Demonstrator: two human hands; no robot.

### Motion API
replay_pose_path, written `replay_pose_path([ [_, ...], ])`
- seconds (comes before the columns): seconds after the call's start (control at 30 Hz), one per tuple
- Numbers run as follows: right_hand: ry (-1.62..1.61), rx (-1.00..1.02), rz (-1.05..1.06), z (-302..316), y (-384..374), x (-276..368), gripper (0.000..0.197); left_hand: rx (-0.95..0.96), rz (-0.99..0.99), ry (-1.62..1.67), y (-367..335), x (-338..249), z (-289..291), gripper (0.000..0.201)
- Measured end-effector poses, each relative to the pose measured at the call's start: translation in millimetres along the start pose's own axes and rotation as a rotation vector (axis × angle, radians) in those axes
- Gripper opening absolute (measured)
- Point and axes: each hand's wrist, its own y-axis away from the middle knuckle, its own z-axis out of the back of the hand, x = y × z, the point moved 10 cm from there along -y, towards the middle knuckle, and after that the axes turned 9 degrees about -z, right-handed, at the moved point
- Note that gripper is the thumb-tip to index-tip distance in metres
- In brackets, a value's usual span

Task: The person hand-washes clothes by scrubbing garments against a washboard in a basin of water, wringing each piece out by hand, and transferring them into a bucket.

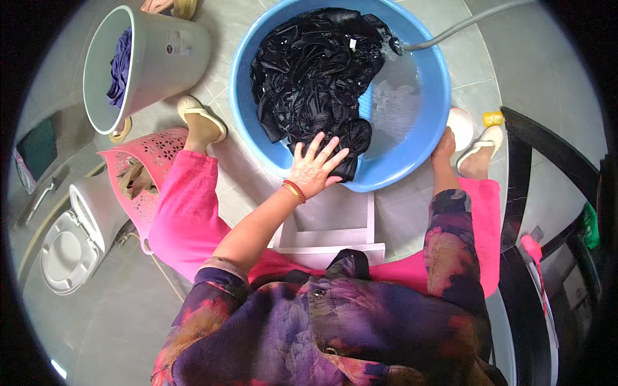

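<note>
Wet black cloth (315, 77) lies heaped in a large round blue basin (239, 83) holding water. My left hand (313, 168) rests with its fingers spread on the near end of the cloth, by the basin's near rim. A ribbed blue washboard (365, 106) shows beside the cloth, mostly covered. Low at the basin's right outer side is my right hand (444, 145), next to a round white dish-like thing (459, 128). Its fingers are mostly hidden, so I cannot tell whether they hold the dish or the basin's edge.
A grey hose (463, 27) runs over the far right rim into the basin. At the left stand a tall pale bucket (177, 55) with purple cloth, a pink basket (125, 186) and a white toilet (67, 251). A yellow object (493, 118) lies beside a black frame (547, 138) at the right.
</note>
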Motion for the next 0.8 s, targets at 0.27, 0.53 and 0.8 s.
replay_pose_path([
  [0.27,-0.360,0.254,-0.029,53,-16,34,0.030,-0.154,-0.005,0.014,-13,0,17,0.055],
  [0.53,-0.289,0.600,0.924,0,227,281,0.019,-0.104,-0.045,0.285,23,-23,24,0.037],
  [0.8,0.213,0.519,0.864,-86,126,300,0.025,-0.079,-0.071,0.385,24,-22,10,0.035],
])
